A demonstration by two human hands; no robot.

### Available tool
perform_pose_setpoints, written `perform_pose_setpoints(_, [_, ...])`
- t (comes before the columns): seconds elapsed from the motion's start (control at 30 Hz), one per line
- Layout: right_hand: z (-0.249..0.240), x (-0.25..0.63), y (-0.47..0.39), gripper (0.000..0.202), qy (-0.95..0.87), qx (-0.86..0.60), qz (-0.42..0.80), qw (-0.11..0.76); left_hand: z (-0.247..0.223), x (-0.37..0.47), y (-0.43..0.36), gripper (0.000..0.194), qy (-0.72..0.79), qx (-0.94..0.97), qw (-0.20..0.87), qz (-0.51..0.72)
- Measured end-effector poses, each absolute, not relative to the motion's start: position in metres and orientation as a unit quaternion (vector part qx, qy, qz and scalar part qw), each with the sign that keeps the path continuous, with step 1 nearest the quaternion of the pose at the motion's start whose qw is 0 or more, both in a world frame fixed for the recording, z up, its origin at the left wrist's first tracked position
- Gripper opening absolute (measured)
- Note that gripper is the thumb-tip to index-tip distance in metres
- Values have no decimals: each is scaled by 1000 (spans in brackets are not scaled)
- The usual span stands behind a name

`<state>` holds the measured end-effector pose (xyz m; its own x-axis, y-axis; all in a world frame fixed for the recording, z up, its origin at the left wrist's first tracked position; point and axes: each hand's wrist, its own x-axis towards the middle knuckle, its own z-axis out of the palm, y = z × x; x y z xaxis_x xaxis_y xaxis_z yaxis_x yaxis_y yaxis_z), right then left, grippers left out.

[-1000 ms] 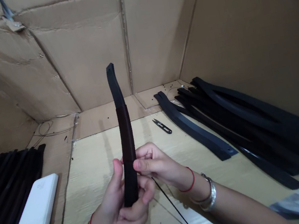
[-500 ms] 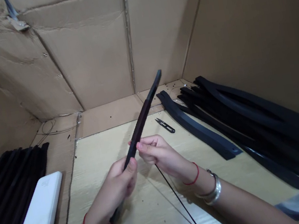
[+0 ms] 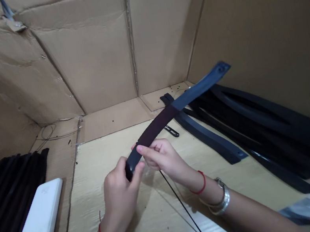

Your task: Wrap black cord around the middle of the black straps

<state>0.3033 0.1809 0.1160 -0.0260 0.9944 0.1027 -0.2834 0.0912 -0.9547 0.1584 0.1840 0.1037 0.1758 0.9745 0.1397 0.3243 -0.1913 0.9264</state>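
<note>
A curved black strip (image 3: 201,88) with a dark reddish-brown band round its middle is held up over the table, slanting to the upper right. A hole shows near its far end. My left hand (image 3: 119,188) is closed round the near end, thumb on one side and fingers on the other. My right hand (image 3: 162,154) pinches at the near edge of the brown band, its thumb against the strip. From under this hand a thin black cord (image 3: 183,207) runs taut down to the bottom edge. Small black thread snips (image 3: 171,130) lie behind the strip, partly hidden by it.
Several black curved strips (image 3: 253,130) lie heaped on the right, one apart (image 3: 206,135) nearer the middle. More dark strips (image 3: 14,188) lie on the left beneath a white power bank (image 3: 38,220). Cardboard walls (image 3: 95,50) enclose the back and sides.
The strip has turned in my left hand: its flat face now shows and its far end has swung right, over the snips. My right hand stays nearly in place with the cord.
</note>
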Motion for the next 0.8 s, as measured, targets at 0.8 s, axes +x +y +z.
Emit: perform_pose_setpoints(0.8, [107, 313, 192, 34, -520, -329, 599, 512, 107, 144, 198, 33, 420, 729, 487, 235])
